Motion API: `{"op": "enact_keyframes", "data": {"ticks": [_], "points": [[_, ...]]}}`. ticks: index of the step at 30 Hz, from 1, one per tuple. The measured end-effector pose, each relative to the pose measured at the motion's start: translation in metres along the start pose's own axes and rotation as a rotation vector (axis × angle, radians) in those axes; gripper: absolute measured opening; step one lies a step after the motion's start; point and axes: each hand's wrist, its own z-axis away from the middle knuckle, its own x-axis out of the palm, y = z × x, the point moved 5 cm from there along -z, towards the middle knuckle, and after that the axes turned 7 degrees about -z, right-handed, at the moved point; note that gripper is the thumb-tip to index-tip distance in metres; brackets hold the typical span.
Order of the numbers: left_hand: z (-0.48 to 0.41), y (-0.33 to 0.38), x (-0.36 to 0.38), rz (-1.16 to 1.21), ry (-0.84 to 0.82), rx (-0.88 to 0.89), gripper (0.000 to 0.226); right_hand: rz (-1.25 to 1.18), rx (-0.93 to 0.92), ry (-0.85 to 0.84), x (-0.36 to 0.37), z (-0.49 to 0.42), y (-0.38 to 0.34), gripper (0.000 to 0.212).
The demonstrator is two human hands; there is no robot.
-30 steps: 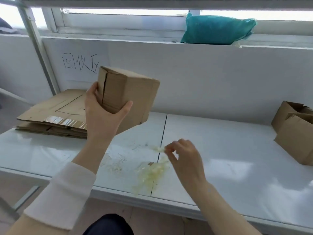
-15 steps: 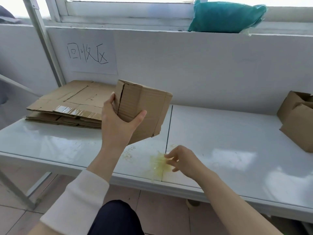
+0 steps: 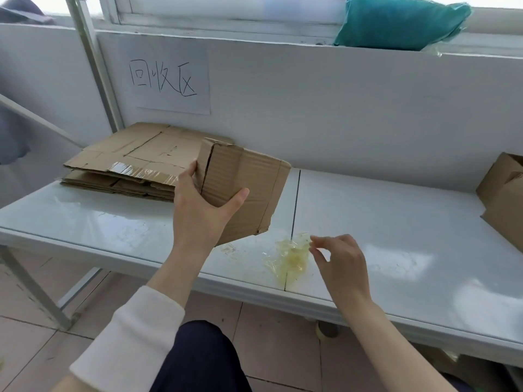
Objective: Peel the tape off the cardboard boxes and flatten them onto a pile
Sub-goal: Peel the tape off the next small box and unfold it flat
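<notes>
Nearest, the right hand (image 3: 338, 260) hangs low over the front of the counter (image 3: 396, 222). Its fingers (image 3: 314, 244) are loosely bunched, the tips at the right edge of a crumpled wad of peeled tape (image 3: 291, 257) that lies on the seam between the two counter panels. I cannot tell whether they pinch a strand of it or only touch it.

Just left and a little farther back, the left hand (image 3: 203, 210) holds the cardboard box (image 3: 246, 188) clear of the counter. The thumb is pressed on the near face and the other fingers are curled round the far left edge. The box sits tilted. Its long axis runs left to right, and its lower right corner hangs down just up and left of the tape wad. It looks untaped but not yet pressed flat.

The next move likely turns on where the pile of flattened cardboard (image 3: 133, 157) lies. It is behind and to the left of the held box, on the left hand's side and well away from the right hand. So the box would have to swing left and back, with the right hand crossing up and left if it is to help collapse it.

Farthest off, at the counter's right end, more upright boxes (image 3: 506, 193) wait against the wall.
</notes>
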Motion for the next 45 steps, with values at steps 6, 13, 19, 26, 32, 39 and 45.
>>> {"op": "enact_keyframes", "data": {"ticks": [6, 13, 19, 26, 32, 39, 45], "points": [[0.001, -0.005, -0.010, -0.037, 0.055, 0.030, 0.096, -0.143, -0.059, 0.402, -0.034, 0.011, -0.018, 0.012], [0.025, 0.011, 0.003, -0.187, -0.025, 0.189, 0.107, -0.901, 0.293, -0.220, 0.004, -0.014, -0.097, 0.058], [0.039, 0.007, -0.002, -0.157, -0.267, 0.351, 0.081, -0.937, 0.429, -0.125, 0.011, -0.026, -0.106, 0.059], [0.029, 0.002, -0.008, -0.118, -0.239, 0.238, 0.077, -0.819, 0.327, -0.217, 0.005, -0.034, -0.111, 0.018], [0.017, 0.006, -0.022, -0.122, -0.065, 0.230, 0.040, -0.744, 0.316, -0.125, -0.001, -0.035, -0.107, 0.037], [0.001, 0.027, -0.037, -0.108, -0.042, 0.322, 0.039, -0.446, -0.056, -0.129, -0.010, -0.041, -0.126, 0.067], [-0.019, 0.036, -0.046, -0.100, -0.111, 0.302, 0.047, -0.247, -0.146, -0.370, 0.007, -0.039, -0.135, 0.033]]}}
